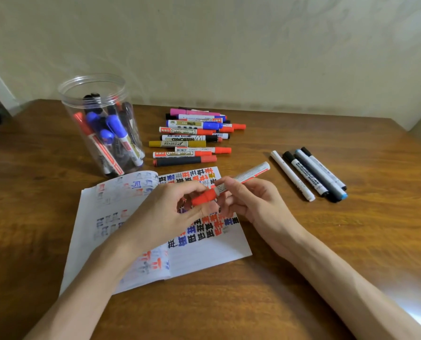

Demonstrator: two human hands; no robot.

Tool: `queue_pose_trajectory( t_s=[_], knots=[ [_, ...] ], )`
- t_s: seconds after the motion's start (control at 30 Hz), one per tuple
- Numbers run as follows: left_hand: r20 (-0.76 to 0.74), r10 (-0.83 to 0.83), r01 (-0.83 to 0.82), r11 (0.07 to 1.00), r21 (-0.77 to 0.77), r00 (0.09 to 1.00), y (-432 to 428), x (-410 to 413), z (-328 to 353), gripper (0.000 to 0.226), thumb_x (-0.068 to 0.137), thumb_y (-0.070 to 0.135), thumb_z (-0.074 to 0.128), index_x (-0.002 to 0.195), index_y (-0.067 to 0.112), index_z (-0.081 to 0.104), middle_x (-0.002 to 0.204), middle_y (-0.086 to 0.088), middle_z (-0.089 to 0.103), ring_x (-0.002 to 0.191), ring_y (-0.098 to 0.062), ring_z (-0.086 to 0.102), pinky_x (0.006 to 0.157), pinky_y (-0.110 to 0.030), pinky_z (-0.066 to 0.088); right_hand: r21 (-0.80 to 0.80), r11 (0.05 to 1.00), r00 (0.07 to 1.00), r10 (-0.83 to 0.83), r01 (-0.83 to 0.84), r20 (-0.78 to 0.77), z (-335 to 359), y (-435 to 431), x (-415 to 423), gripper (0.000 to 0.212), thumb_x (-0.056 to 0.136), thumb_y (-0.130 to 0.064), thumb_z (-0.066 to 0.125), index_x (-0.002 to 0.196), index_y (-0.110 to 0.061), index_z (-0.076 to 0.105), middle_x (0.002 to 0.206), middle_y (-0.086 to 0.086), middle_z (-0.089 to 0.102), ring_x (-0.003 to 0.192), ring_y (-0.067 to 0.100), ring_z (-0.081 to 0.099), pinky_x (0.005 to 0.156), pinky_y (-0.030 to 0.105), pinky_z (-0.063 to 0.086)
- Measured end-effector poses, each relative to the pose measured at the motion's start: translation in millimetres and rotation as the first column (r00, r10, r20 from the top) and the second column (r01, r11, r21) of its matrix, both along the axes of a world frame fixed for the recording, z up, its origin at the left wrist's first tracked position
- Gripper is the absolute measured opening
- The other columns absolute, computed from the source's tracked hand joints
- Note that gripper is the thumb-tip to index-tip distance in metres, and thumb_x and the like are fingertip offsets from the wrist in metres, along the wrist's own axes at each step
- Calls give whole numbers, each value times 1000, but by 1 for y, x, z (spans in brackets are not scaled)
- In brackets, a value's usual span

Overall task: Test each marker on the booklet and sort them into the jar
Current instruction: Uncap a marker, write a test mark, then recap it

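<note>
- Over the open booklet, the left hand pinches the red cap of a marker; the right hand curls round its white barrel.
- A stiff cap (my guess) could pop free and smear ink on skin.
- A clear jar, far left, holds red, blue and black markers.

Red-capped white marker, brown table
</note>
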State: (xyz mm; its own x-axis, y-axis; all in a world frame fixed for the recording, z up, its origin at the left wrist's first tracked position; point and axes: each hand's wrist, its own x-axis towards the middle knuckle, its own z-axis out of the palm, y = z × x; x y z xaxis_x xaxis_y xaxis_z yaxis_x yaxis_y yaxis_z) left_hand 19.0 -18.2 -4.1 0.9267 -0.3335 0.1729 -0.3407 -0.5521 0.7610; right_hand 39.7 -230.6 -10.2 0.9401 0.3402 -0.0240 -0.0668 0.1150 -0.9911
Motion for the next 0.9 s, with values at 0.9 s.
queue_pose_trajectory(
  t_s=[0.9],
  knots=[
    [-111,-21,-4,977,-215,994,37,3,0,39,110,46,39,90,23,63,69,-6,49,66,-21,47,63,-31,42,-104,950,947,-276,295,167,1,-31,5,19,102,-25,65,97,-12,78,72,10,68,63,21,58,65,38,49]
  ],
)
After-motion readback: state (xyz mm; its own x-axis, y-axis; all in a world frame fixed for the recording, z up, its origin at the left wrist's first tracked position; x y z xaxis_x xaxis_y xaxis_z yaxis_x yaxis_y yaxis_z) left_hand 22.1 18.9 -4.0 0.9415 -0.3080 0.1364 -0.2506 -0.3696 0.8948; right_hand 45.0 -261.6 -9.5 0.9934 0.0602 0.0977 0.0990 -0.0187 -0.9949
